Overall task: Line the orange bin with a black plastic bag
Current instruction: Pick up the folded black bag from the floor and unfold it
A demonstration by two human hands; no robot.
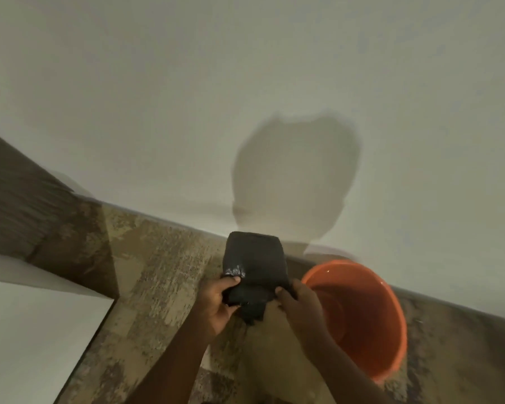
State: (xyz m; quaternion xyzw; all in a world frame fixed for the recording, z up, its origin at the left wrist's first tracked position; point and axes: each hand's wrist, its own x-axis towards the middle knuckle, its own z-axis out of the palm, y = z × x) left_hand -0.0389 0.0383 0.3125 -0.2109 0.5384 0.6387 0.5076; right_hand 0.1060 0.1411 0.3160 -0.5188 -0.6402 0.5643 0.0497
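Hands meet in the lower middle of the view, both closed on a folded black plastic bag [252, 263]. The left hand [219, 304] pinches the bag's lower left edge, thumb on top near a small glossy patch, fingers curled beneath. The right hand [299, 301] grips the lower right edge in the same way, thumb pressed onto the plastic. Between the two hands the bag rises as a compact, roughly rectangular bundle, its upper end rounded and its lower corner hanging loose in a crumpled point below the thumbs. The bag is held in the air, not yet opened out and not inside the bin.

The orange bin [370, 345] stands on the floor [164, 258] just to the right of the hands, upright, its round mouth open to the camera and its inside bare. The right forearm crosses in front of the bin's left rim. The bin sits close against the base of a pale wall [245, 68], where a dark skirting strip runs along the floor. The floor has a mottled brown and tan pattern. A soft shadow of a head [295, 182] falls on the wall above the bag. At the lower left a white panel [32, 330] edges into view.
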